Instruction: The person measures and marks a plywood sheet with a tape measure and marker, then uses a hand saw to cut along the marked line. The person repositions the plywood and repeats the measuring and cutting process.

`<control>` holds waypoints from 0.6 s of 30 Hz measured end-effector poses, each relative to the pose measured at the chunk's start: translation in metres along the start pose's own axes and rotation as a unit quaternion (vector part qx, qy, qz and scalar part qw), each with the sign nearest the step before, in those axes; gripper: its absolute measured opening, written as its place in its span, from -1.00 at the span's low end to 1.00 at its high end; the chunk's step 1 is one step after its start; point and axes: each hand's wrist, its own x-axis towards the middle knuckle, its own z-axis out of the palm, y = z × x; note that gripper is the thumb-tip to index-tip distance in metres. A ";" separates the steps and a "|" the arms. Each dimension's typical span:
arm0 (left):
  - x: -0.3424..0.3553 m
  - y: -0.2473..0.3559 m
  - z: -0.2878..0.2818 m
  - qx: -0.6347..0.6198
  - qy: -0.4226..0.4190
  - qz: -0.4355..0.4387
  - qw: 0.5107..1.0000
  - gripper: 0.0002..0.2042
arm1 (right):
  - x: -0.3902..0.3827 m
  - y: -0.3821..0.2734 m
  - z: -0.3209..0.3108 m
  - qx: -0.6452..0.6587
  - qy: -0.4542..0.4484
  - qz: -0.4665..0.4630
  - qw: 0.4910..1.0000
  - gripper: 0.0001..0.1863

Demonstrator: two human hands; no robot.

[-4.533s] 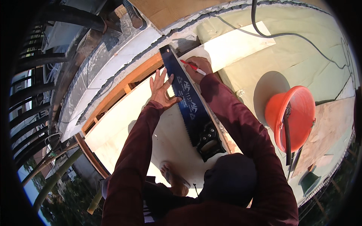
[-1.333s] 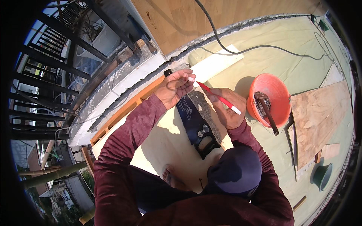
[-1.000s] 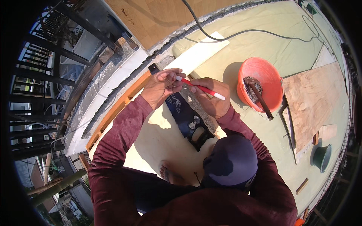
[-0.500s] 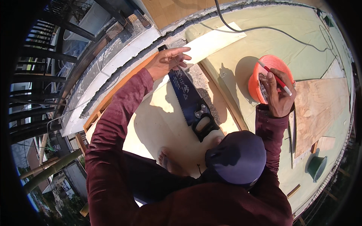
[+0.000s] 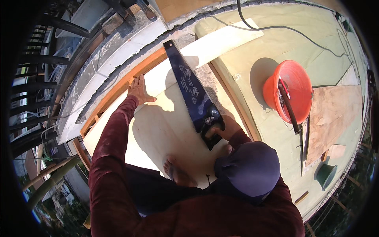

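Note:
My left hand [image 5: 139, 91] is open, its fingers spread on the pale plywood board [image 5: 158, 126] beside the long wooden batten [image 5: 152, 61]. With my right hand [image 5: 227, 127] I grip the black handle of a handsaw [image 5: 192, 87]. The saw's dark blue blade lies over the board, tip pointing away from me, toothed edge on the left. To the right stands an orange-red bucket [image 5: 303, 85], tilted toward me. A red and white pencil [image 5: 283, 87] rests in it beside a dark-handled tool [image 5: 291, 112], which leans out over the rim.
A bare foot [image 5: 175, 170] rests on the board. Another wooden strip [image 5: 235, 100] runs right of the saw. A dark cable [image 5: 272, 27] crosses the far sheet. Plywood [image 5: 335, 114] and a green bucket [image 5: 326, 175] lie at right; a black railing [image 5: 43, 83] stands left.
My right hand has put the pencil into the bucket and taken hold of the saw handle. My left hand has come down from above the saw's tip, leftward onto the board.

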 end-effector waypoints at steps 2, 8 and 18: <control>-0.005 0.006 0.003 -0.003 0.024 0.013 1.000 0.41 | 0.015 0.009 0.026 0.008 0.023 0.053 0.998 -0.36; -0.004 0.021 0.004 -0.009 0.044 0.013 0.999 0.39 | 0.011 0.029 0.031 -0.024 0.006 0.076 0.997 -0.47; 0.000 0.024 -0.003 0.037 0.038 0.029 0.998 0.41 | 0.015 0.041 0.038 0.043 0.065 0.085 0.993 -0.47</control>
